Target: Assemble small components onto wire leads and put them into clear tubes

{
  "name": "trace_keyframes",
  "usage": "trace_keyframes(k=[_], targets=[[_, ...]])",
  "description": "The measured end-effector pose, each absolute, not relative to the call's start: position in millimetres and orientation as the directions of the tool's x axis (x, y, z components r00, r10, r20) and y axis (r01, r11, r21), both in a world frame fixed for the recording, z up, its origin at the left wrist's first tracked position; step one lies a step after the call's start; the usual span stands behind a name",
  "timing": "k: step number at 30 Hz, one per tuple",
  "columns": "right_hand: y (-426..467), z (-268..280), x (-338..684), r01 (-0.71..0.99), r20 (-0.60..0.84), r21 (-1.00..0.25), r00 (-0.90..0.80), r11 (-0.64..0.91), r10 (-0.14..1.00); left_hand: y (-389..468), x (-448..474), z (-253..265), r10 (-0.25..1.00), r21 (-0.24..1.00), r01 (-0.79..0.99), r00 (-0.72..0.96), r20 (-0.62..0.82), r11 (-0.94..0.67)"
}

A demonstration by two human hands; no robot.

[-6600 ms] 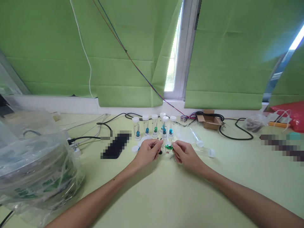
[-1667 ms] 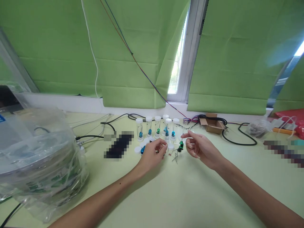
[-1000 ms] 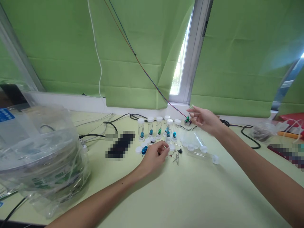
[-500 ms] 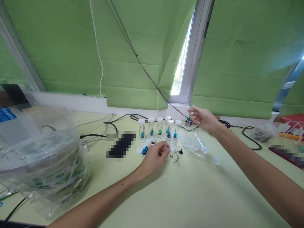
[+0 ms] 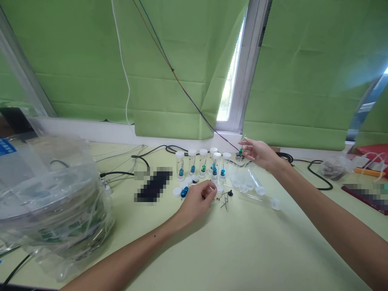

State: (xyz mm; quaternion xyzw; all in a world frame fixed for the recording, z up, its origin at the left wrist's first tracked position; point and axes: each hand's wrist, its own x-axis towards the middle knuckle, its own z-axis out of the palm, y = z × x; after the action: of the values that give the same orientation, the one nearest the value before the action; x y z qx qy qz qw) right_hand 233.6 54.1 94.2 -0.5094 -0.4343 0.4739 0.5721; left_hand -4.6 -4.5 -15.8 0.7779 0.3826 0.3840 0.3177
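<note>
- right hand (image 5: 260, 153) reached forward, fingertips pinching the thin rod on a green part (image 5: 240, 152) — the other fingers loosely bent
- green part hung under those fingertips, in front of the cables at the back of the table (image 5: 239, 250); couldn't tell if it touched anything below
- left hand (image 5: 196, 200) rested low over the table, fingers curled, thumb close to forefinger; couldn't tell if it pinched anything small
- blue parts (image 5: 184, 191) lay just beside the left hand, white caps (image 5: 176, 192) near them
- on its other side: red bits (image 5: 218, 199), crossed metal rods (image 5: 224, 202), a black knob (image 5: 230, 193)
- six capped clear tubes (image 5: 203, 162) stood upright behind the left hand — blue pieces in most, a green one in the third from left
- more clear tubes (image 5: 255, 180) lay tilted or flat, below the right hand in view
- dark slab (image 5: 153, 186), pixelated, lay left of the tubes
- bagged spool (image 5: 60, 218) filled the left side
- red and blue wires (image 5: 188, 95) ran down across the green blinds (image 5: 91, 81)
- black cable (image 5: 325, 188) looped on the right, red bag (image 5: 374, 150) at the far edge
</note>
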Motion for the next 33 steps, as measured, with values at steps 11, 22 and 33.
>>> trace_keyframes(k=[11,22,33], targets=[[46.0,87.9,231.3,-0.072,-0.017,-0.997,0.171,-0.005,0.985,-5.8,-3.9,-14.3,0.847,0.797,0.348,0.399,0.351,-0.494],[42.8,92.2,228.1,-0.085,-0.074,-0.995,0.217,-0.057,0.973,-5.9,-4.7,-15.1,0.842,0.796,0.347,0.416,0.343,-0.496],[44.1,91.7,231.5,-0.025,-0.032,-0.999,0.174,-0.028,0.984,-5.1,-3.3,-15.1,0.847,0.805,0.339,0.409,0.339,-0.486]])
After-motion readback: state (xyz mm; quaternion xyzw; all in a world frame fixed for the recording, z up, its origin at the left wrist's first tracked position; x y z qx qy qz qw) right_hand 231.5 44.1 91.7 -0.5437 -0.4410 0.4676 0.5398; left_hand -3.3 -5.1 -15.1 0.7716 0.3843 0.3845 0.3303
